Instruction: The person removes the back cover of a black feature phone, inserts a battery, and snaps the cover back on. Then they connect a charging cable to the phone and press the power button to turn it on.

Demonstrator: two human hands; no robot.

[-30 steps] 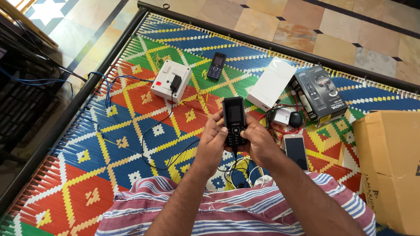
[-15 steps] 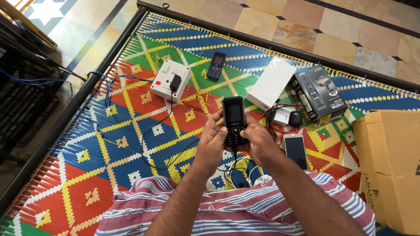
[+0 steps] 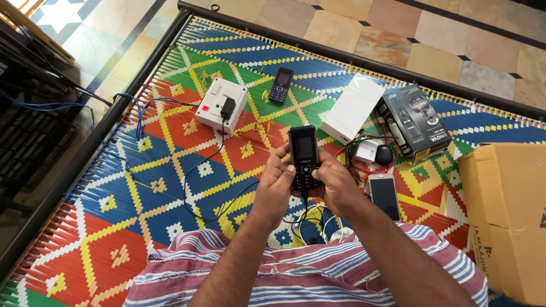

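Two hands held one black keypad phone (image 3: 303, 157) upright over the middle of a woven cot (image 3: 142, 187): the left hand (image 3: 277, 182) curled round the phone's left edge and the right hand (image 3: 336, 183) wrapped its lower right side, both closed on it, thumbs near the keys. A dark cable (image 3: 227, 193) hung from the phone's base.

Left of the phone the cot lay mostly bare, a broad stretch of open weave down to its dark metal frame (image 3: 85, 153). Right of the phone the room was tight: a white smartphone (image 3: 384, 194) lay flat just beside the right hand, a tangle of red wire with a white charger (image 3: 367, 152) sat just above that, and a brown cardboard box (image 3: 506, 216) stood at the cot's right edge. Beyond the phone lay a long white box (image 3: 352, 108) and a black printed box (image 3: 414, 121), touching or nearly so. Up and left of the phone sat a white switch box (image 3: 220, 105) with a black plug in it, and a second small dark phone (image 3: 280, 86) near it.

The cot's surface was flat plastic strapping in red, blue, green, yellow and white diamonds. Beyond the frame lay a polished stone floor (image 3: 432, 40) in pale square slabs.
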